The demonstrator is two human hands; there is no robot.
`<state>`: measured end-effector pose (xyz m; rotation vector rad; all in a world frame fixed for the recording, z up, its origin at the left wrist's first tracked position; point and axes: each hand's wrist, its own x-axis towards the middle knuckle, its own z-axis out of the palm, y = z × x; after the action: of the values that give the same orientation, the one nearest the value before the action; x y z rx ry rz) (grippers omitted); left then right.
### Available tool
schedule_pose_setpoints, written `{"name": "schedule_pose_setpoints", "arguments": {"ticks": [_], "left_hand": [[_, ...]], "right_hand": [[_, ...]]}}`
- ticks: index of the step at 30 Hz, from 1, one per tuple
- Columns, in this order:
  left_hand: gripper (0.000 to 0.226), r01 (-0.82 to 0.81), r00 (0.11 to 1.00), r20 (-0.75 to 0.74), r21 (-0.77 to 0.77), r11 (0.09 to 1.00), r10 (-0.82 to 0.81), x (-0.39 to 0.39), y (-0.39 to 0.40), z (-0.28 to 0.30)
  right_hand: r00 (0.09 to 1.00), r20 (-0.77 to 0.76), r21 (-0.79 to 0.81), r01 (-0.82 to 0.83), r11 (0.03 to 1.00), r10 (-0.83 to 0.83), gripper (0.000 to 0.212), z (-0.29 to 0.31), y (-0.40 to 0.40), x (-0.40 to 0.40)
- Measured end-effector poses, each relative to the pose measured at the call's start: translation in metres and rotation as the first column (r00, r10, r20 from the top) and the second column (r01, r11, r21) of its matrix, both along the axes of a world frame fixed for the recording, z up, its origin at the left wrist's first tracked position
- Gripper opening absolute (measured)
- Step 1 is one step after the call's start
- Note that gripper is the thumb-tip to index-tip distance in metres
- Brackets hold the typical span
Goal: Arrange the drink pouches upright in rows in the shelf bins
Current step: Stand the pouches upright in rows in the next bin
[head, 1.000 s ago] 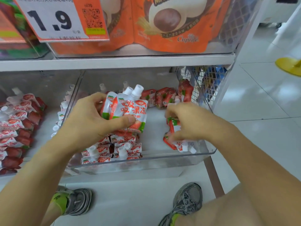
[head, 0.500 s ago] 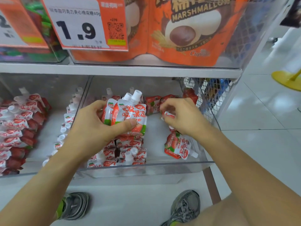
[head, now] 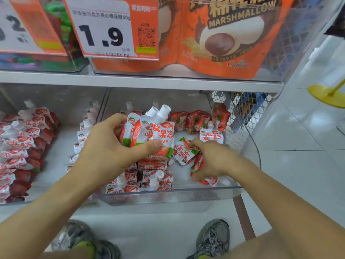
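Half a second on, the person's right hand (head: 212, 161) has dropped from the far part of the clear bin (head: 168, 195) to its near right corner, where the fingers now curl down over loose drink pouches (head: 183, 152) lying flat on the bin floor. One red-and-white pouch shows under the palm and another lies upside down just left of the fingertips; whether the hand actually grips either one is hard to tell from this angle. The left hand (head: 108, 146) holds its place above the middle of the bin, thumb pressed across the front and fingers wrapped behind a bunch of held pouches (head: 151, 133), caps up, two white spouts showing at the top. Beneath that hand, a near row of pouches (head: 147, 180) stands upright against the bin's front wall. A single pouch (head: 211, 136) stands upright just beyond the right hand, and more pouches lie tumbled along the far wall. To the left, a second bin (head: 61, 101) holds a stack of the same pouches lying on their sides. On the shelf above, orange marshmallow bags (head: 224, 40) sit behind a price tag (head: 110, 28) reading 1.9. Two grey shoes (head: 212, 238) stand on the white floor below.
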<state>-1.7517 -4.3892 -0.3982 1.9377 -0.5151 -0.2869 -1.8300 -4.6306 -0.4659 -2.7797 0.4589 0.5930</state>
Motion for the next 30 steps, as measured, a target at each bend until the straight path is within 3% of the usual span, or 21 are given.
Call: {"name": "schedule_pose_setpoints", "arguments": {"ticks": [7,11,12,15,16,20,24,27,30], "left_hand": [[0.053,0.031,0.994,0.109,-0.011,0.999,-0.029,0.010,-0.010,0.008],[0.056,0.012,0.993,0.115,-0.001,1.000,-0.012,0.024,-0.015,0.015],[0.057,0.008,0.994,0.105,0.000,1.000,-0.008,0.026,-0.017,0.015],[0.056,0.018,0.997,0.081,-0.025,1.000,-0.016,0.027,-0.030,0.012],[0.054,0.029,0.996,0.081,-0.029,0.999,-0.027,0.025,-0.034,0.011],[0.050,0.115,0.984,0.129,0.045,0.992,-0.120,0.018,-0.050,0.006],[0.064,0.155,0.973,0.156,0.105,0.982,-0.170,0.018,-0.064,-0.003],[0.070,0.173,0.971,0.145,0.112,0.979,-0.188,0.018,-0.078,-0.009],[0.066,0.320,0.947,0.001,0.026,0.947,-0.320,0.013,-0.091,-0.015]], "right_hand": [[0.984,0.160,0.070,-0.092,0.993,0.080,0.083,0.023,-0.005,-0.010],[0.965,0.261,0.134,0.004,0.991,-0.039,0.042,0.059,-0.010,-0.017],[0.971,0.232,0.130,0.023,0.991,-0.053,0.038,0.059,-0.007,-0.015],[0.995,0.091,0.024,0.044,0.999,-0.046,0.068,0.029,0.012,-0.002],[0.998,0.032,0.052,0.059,0.997,-0.060,0.069,0.021,0.019,0.002],[0.945,-0.130,0.360,0.328,0.873,-0.301,0.037,0.017,0.010,0.001],[0.912,-0.261,0.555,0.410,0.724,-0.317,0.066,0.019,0.003,-0.020],[0.929,0.066,0.544,0.273,0.793,-0.365,0.076,0.046,-0.003,-0.037],[0.821,0.361,0.693,0.081,0.717,-0.442,0.094,0.075,-0.007,-0.051]]}}
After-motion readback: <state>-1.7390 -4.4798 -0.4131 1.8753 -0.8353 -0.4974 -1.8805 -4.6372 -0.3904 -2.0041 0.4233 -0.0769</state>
